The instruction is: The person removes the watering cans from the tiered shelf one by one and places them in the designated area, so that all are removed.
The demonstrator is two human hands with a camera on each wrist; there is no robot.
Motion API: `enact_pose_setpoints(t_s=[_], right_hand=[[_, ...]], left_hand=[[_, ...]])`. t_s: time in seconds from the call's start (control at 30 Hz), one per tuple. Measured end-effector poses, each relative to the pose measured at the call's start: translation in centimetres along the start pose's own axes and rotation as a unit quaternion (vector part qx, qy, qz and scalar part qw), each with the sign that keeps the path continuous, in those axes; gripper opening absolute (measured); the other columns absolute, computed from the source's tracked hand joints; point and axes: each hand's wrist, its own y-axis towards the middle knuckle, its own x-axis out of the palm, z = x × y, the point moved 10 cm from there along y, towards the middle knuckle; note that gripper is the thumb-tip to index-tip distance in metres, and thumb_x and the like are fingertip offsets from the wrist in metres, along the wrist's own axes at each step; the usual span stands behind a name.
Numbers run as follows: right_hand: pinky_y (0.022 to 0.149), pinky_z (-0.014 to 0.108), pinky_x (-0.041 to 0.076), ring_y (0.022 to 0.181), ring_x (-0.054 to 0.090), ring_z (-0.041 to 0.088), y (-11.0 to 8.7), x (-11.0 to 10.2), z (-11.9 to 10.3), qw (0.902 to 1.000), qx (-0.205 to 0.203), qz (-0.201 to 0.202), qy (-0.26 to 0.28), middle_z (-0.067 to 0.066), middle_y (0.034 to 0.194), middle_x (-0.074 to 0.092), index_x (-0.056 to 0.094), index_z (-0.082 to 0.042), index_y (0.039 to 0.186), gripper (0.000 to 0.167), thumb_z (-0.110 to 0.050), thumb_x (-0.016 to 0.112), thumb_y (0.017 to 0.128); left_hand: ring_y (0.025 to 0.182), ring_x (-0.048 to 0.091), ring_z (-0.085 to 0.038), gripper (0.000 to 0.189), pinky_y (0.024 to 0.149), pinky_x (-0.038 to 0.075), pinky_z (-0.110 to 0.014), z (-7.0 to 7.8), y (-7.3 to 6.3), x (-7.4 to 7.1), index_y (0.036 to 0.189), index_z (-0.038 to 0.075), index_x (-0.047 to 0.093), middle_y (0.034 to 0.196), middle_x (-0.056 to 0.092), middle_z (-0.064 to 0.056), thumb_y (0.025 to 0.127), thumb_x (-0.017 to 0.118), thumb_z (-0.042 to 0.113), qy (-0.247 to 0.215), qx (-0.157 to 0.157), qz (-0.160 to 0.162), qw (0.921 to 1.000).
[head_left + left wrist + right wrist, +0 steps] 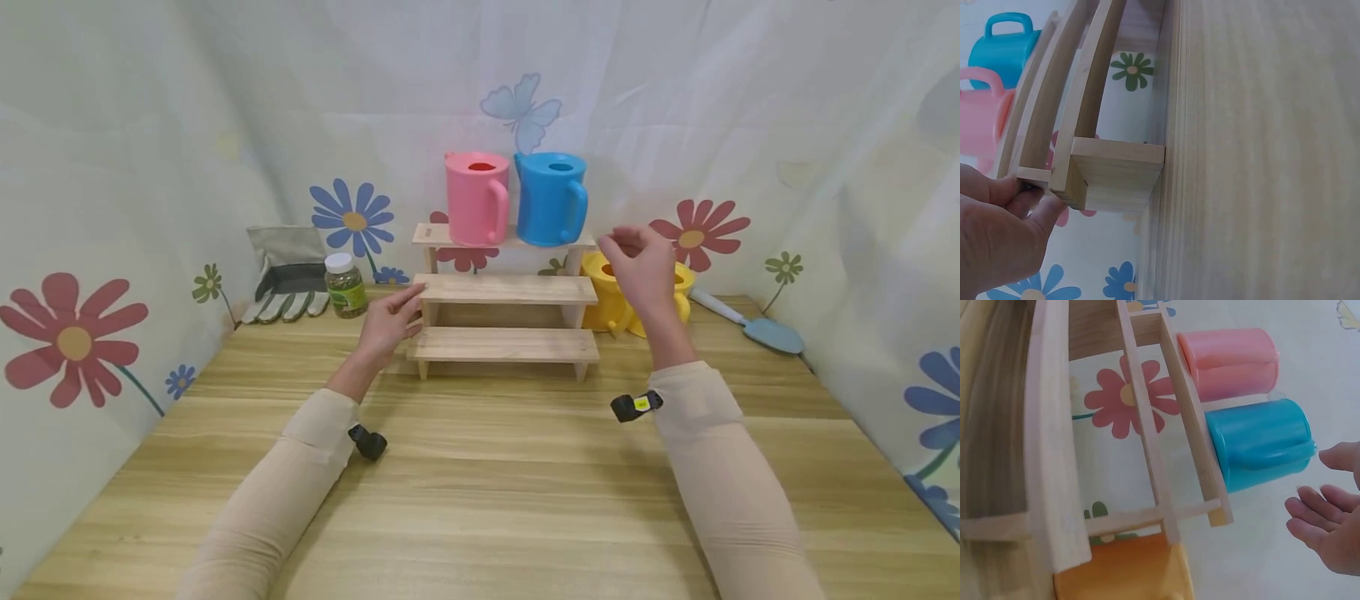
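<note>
A three-tier wooden shelf (pixel 502 344) stands on the table. On its top tier are a pink watering can (pixel 468 204) and a blue watering can (pixel 547 208), side by side, handles facing me. My left hand (pixel 388 327) is at the left end of the middle tier; in the left wrist view its thumb and fingers pinch the board's end. Just right of the blue can, my right hand (pixel 643 271) is raised with loosely bent fingers, holding nothing. The right wrist view shows a gap between those fingers (pixel 1313 512) and the blue can.
Yellow watering cans (pixel 596 292) stand right of the shelf, partly hidden by my right hand. Farther right lies a trowel (pixel 772 335) with a light-blue blade. At the back left are a lidded jar (pixel 347 292), gloves (pixel 288 307) and a grey fabric item (pixel 285 250). Flowered cloth hangs behind.
</note>
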Motion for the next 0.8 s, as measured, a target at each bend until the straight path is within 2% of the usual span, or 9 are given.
enact_pose_setpoints(t_s=[0.07,0.23,0.5,0.8], right_hand=[[0.093,0.028,0.055,0.107,0.064,0.023,0.7,0.4,-0.6,0.9999,0.002,0.008,0.008,0.011,0.119,0.069,0.066,-0.003,0.124,0.046,-0.039,0.069,0.095],[0.096,0.030,0.053,0.110,0.064,0.024,2.6,1.6,-2.2,0.9993,-0.006,0.028,0.023,0.012,0.119,0.069,0.065,-0.001,0.124,0.046,-0.036,0.072,0.094],[0.094,0.033,0.055,0.109,0.064,0.024,5.1,3.5,-2.4,0.9992,0.018,0.029,0.019,0.014,0.119,0.069,0.064,0.000,0.126,0.050,-0.035,0.074,0.092],[0.092,0.033,0.057,0.103,0.068,0.024,6.2,4.6,-2.7,0.9990,0.025,0.026,0.025,0.013,0.116,0.070,0.067,-0.002,0.127,0.047,-0.035,0.072,0.094]], left_hand=[[0.134,0.048,-0.035,0.040,0.105,0.047,-0.047,0.0,0.0,-0.1,0.145,0.013,0.054,0.155,0.041,-0.010,0.105,0.053,0.018,-0.001,0.000,0.002,1.0000],[0.134,0.048,-0.036,0.040,0.104,0.048,-0.047,0.0,-0.1,-0.1,0.145,0.014,0.055,0.155,0.042,-0.010,0.105,0.054,0.018,0.003,-0.003,0.004,1.0000],[0.133,0.049,-0.034,0.040,0.103,0.049,-0.046,0.0,0.0,-0.2,0.145,0.014,0.055,0.155,0.042,-0.009,0.105,0.054,0.018,0.003,0.000,0.002,1.0000],[0.133,0.049,-0.034,0.040,0.105,0.048,-0.048,-0.2,0.0,-0.1,0.145,0.014,0.056,0.155,0.042,-0.009,0.105,0.054,0.018,-0.002,-0.001,0.004,1.0000]])
